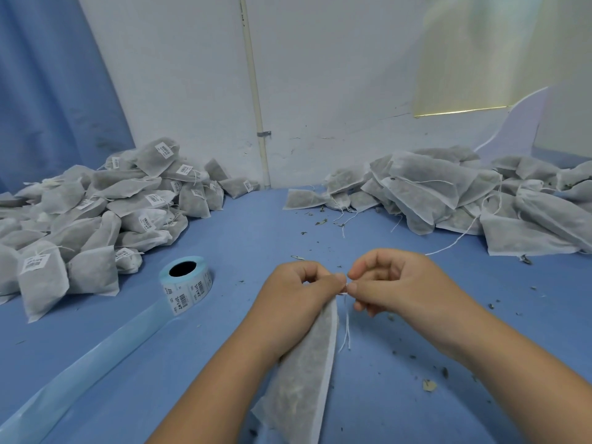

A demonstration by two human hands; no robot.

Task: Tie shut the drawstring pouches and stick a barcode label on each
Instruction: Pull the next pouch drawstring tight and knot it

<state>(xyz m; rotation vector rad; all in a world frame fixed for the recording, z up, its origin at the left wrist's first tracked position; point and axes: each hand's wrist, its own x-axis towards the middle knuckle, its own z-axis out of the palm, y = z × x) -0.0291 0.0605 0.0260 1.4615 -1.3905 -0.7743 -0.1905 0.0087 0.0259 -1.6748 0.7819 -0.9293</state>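
While the left hand [299, 291] is curled round the gathered neck of the pouch [304, 379], the right hand [394, 283] pinches the drawstring [347, 328] between thumb and forefinger, touching the left hand's fingertips; its other fingers are loosely curled. The pouch slants from that neck back toward the near edge of the bench [256, 225], between the two forearms, and two loose string ends dangle just to its right.

The step in hand looks like knotting the mouth shut. Whether a knot has formed yet is hidden between the fingertips.

To do it well, the left hand should keep the neck bunched tight, so that none of the dried filling escapes; the crumbs [429, 385] strewn on the bench suggest these pouches shed easily. The pull is best made sideways and evenly, seating the knot hard against the gathered cloth. The string is thin and would probably slip if the pinch sits too near its ends.

A label roll [187, 283] stands near on the left, within reach for the sticker. Labelled pouches [96, 213] are heaped at the far left, unlabelled ones [464, 200] at the far right.
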